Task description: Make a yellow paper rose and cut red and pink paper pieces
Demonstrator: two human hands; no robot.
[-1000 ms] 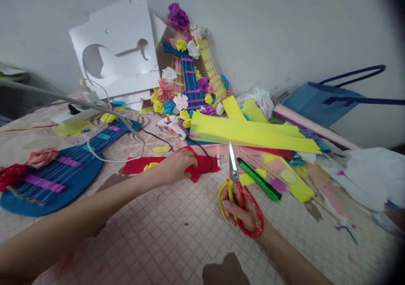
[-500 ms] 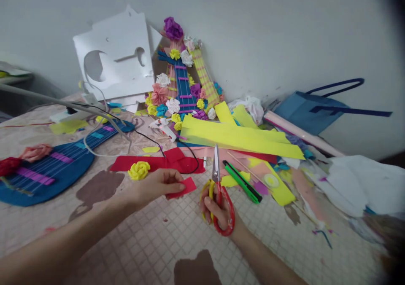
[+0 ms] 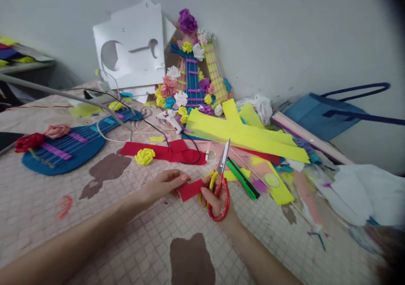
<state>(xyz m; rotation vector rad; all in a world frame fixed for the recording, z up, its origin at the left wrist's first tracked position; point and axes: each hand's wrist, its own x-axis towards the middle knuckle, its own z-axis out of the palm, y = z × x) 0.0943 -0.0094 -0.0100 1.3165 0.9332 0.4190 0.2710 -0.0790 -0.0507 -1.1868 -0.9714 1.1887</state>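
Right hand (image 3: pixel 216 201) grip curled round scissors (image 3: pixel 222 160), blades together, thumb at right end of red piece (image 3: pixel 191 190). Left hand (image 3: pixel 163 186): fingers bent at its left end, can't say if gripping. Piece between hands, over surface (image 3: pixel 142 243). Beyond: red strip (image 3: pixel 162 152), yellow flower (image 3: pixel 144 156).

You have soft, rather dim, greyish light, its source outside your view; the wall (image 3: pixel 268 36) looks dull, while the white board (image 3: pixel 136 68) reads brightest, with a sheen toward its lower right; the blades of your scissors (image 3: pixel 224 155) catch a faint glint; shadows are weak and loose-edged; fine detail on the tablecloth (image 3: pixel 142 243) is smeared; your lens stretches things near the sides, blackens the right-hand corners and blurs the lower right edge.
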